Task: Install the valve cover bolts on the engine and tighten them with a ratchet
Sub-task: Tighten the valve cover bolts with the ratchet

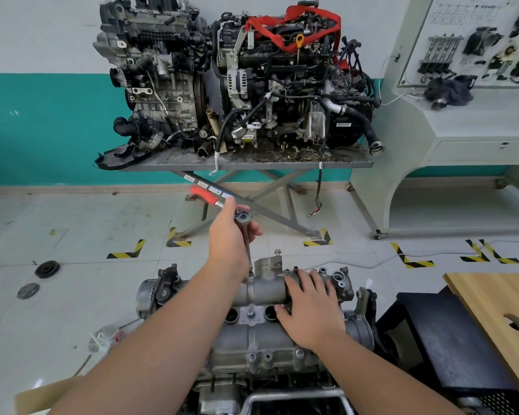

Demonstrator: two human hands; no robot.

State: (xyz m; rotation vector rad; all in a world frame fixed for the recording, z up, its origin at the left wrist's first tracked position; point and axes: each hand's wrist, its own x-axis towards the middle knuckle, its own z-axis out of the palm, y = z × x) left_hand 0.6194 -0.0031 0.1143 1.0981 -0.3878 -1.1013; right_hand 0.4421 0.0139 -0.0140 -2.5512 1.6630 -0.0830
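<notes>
Engine (pixel 252 345): we see it low centre, valve cover (pixel 264 290) on top.
Right hand (pixel 310 311): our fingers spread flat on cover.
Left hand (pixel 229 235): we grip ratchet (pixel 242 217) head, extension down onto far-edge bolt (pixel 250 274).
Loose bolt (pixel 278 252): upright on bracket behind.

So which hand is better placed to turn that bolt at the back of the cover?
Probably the left. The left hand already grips the ratchet, whose extension runs down to a bolt at the cover's far edge. The right hand lies flat on the cover, steadying it.
</notes>
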